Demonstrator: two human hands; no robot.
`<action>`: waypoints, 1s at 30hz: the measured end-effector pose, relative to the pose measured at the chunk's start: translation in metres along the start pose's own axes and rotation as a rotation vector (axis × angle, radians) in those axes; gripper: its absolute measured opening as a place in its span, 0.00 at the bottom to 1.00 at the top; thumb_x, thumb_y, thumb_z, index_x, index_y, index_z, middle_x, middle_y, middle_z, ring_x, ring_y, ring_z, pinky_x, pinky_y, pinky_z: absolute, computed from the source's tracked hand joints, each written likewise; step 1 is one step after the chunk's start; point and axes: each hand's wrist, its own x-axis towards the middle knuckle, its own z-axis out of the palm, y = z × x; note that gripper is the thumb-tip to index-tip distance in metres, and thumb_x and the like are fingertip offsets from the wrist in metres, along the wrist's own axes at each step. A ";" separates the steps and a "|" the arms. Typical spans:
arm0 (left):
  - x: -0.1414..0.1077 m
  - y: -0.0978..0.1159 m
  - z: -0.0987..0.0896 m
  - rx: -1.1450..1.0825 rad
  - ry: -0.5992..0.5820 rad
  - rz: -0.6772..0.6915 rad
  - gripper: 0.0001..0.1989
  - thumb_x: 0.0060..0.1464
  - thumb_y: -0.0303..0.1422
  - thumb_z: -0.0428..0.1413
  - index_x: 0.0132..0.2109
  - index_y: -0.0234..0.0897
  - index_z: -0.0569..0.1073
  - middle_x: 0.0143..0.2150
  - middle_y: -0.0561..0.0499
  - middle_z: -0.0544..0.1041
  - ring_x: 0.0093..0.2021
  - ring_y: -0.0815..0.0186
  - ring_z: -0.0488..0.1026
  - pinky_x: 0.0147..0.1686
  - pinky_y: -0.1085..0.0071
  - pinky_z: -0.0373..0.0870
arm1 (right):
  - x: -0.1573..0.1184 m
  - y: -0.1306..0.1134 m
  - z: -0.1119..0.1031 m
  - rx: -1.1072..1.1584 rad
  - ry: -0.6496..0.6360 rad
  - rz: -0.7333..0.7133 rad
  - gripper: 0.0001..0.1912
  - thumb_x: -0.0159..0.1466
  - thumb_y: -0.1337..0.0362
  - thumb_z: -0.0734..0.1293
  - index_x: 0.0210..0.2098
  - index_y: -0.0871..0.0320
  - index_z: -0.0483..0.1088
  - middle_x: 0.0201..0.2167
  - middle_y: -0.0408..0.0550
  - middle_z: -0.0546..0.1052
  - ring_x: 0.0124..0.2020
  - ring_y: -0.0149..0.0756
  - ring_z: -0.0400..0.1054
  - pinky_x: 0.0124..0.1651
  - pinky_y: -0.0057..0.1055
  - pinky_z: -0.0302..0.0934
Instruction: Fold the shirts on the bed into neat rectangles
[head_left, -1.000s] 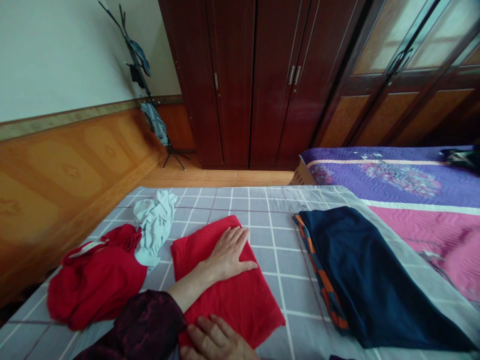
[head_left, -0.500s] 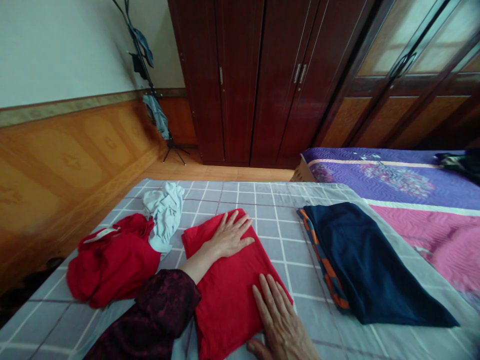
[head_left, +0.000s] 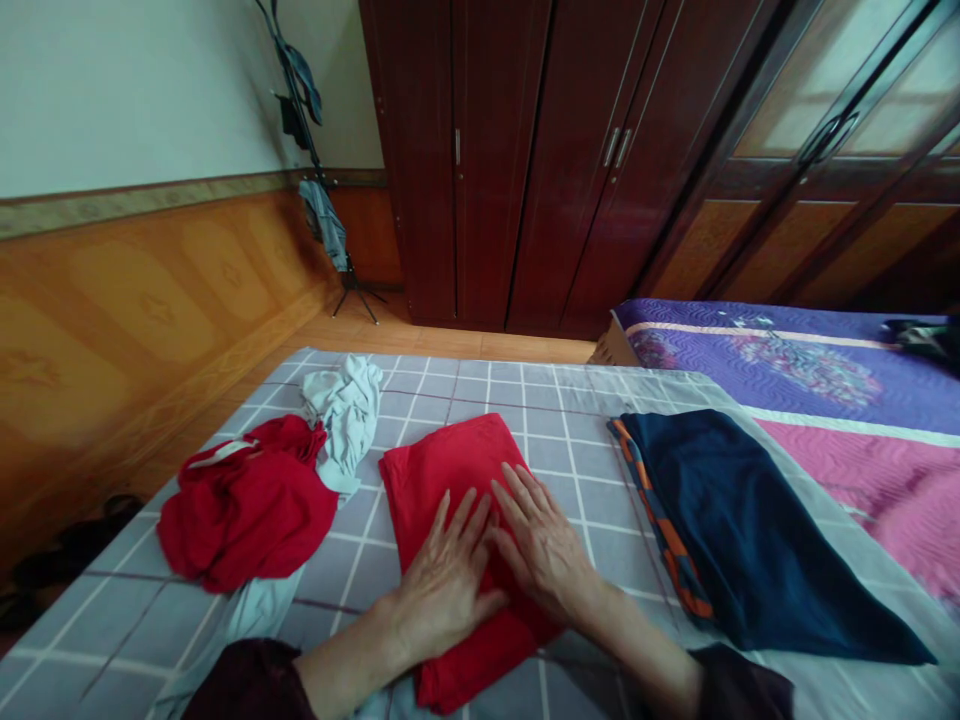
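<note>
A folded red cloth (head_left: pixel 457 455) lies flat on the grey checked bed cover (head_left: pixel 577 430). My left hand (head_left: pixel 450 575) rests on its middle with the fingers spread, palm down. Close beside it, my right hand (head_left: pixel 544 545) lies on the cloth's right side, also flat with fingers apart. The thumb and fingertips of the two hands nearly meet. Neither hand grips anything.
To the left are a crumpled red garment (head_left: pixel 251 510) and a pale crumpled cloth (head_left: pixel 349 410). A folded navy garment (head_left: pixel 735 520) with an orange-patterned edge lies right. Beyond are a purple-and-pink bedspread (head_left: pixel 810 370), dark red wardrobe (head_left: pixel 495 170) and coat stand (head_left: pixel 304 130).
My left hand has slid back toward me from the cloth's far part. My right hand has moved forward and now lies beside it. The view has shifted slightly.
</note>
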 end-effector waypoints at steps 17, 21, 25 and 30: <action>-0.056 -0.030 -0.028 0.002 0.159 -0.132 0.37 0.64 0.42 0.43 0.69 0.38 0.28 0.69 0.44 0.47 0.67 0.56 0.49 0.62 0.56 0.55 | -0.043 -0.006 0.012 -0.110 0.149 0.048 0.40 0.64 0.53 0.60 0.68 0.65 0.40 0.67 0.61 0.49 0.67 0.53 0.41 0.61 0.52 0.52; 0.001 -0.066 -0.026 -0.021 0.099 -0.147 0.28 0.65 0.39 0.41 0.69 0.43 0.43 0.69 0.47 0.49 0.68 0.56 0.44 0.64 0.50 0.46 | -0.020 -0.059 0.024 0.046 0.014 -0.155 0.45 0.61 0.46 0.62 0.67 0.66 0.44 0.66 0.62 0.50 0.66 0.54 0.43 0.61 0.50 0.53; 0.007 -0.105 0.009 0.066 0.104 -0.251 0.33 0.62 0.50 0.43 0.68 0.41 0.48 0.69 0.43 0.48 0.68 0.51 0.43 0.63 0.46 0.44 | -0.035 -0.063 0.035 0.026 0.062 -0.282 0.46 0.60 0.39 0.59 0.67 0.60 0.46 0.65 0.59 0.55 0.64 0.55 0.50 0.59 0.50 0.55; -0.022 -0.128 0.019 0.191 0.214 -0.398 0.36 0.61 0.52 0.41 0.67 0.31 0.51 0.67 0.35 0.54 0.67 0.49 0.49 0.62 0.47 0.47 | -0.088 -0.034 0.038 -0.303 0.213 -0.263 0.27 0.66 0.62 0.58 0.64 0.59 0.55 0.56 0.57 0.69 0.56 0.47 0.64 0.56 0.40 0.59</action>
